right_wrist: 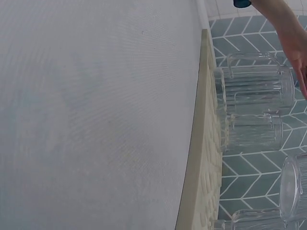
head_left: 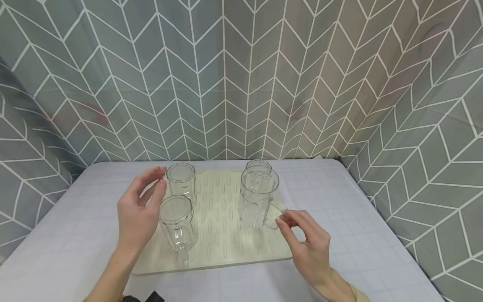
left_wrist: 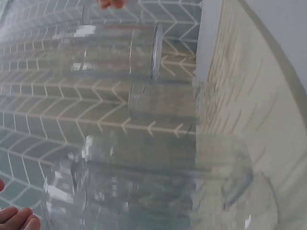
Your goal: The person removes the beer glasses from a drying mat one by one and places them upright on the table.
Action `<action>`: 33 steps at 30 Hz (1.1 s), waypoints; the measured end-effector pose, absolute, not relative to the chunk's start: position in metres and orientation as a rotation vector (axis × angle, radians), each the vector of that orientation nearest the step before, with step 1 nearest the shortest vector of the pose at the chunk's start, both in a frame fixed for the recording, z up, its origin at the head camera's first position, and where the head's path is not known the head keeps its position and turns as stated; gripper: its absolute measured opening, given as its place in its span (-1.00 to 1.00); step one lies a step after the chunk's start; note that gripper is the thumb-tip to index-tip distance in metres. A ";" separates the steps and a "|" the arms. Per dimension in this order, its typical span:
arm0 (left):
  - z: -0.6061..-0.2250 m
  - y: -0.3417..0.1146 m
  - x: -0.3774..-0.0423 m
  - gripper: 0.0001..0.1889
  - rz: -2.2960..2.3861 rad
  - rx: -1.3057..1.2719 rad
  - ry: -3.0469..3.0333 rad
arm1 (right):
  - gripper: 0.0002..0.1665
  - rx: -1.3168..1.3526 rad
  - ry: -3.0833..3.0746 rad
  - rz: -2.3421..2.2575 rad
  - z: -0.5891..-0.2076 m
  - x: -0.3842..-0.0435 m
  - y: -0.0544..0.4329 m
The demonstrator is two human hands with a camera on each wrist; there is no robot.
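Observation:
At the right, my right hand [head_left: 311, 247] pinches the handle of a clear glass mug [head_left: 250, 205] between thumb and fingers. The wrist views show this mug [left_wrist: 112, 50] raised above the cream ridged mat [head_left: 222, 239]. Behind it stands another clear glass [head_left: 258, 162], partly covered by it. On the mat's left side are a front glass mug [head_left: 178, 226], its handle toward me, and a rear glass [head_left: 181, 178]. My left hand [head_left: 139, 209] hovers beside these two with loosely bent fingers; contact with the rear glass's rim cannot be made out.
A white cloth [head_left: 94, 235] covers the table around the mat. Grey patterned curtains [head_left: 234, 84] close off the back and both sides. A small black object [head_left: 154, 297] shows at the bottom edge, beside the left forearm.

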State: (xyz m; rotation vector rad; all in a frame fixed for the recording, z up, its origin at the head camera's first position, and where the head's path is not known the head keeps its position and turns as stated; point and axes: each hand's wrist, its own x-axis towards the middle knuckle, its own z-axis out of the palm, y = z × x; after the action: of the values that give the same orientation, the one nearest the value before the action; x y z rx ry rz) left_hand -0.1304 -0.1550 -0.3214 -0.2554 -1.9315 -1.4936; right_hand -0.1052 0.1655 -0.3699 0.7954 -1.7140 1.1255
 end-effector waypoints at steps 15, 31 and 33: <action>-0.355 -0.207 -0.167 -0.54 -1.546 0.233 -2.231 | -0.83 0.743 -1.724 1.094 -0.370 -0.111 0.172; -0.396 -0.246 -0.187 -0.35 -1.593 0.487 -2.589 | -0.84 0.706 -1.750 1.087 -0.367 -0.112 0.178; -0.400 -0.248 -0.188 -0.33 -1.600 0.488 -2.596 | -0.80 0.695 -1.757 1.082 -0.367 -0.112 0.178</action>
State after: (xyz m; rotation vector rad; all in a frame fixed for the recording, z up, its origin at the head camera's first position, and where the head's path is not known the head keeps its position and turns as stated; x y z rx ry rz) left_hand -0.1883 -0.2477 -0.3996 0.4884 -2.5959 -1.6001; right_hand -0.1124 0.1782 -0.3666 0.6948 -1.7572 1.0820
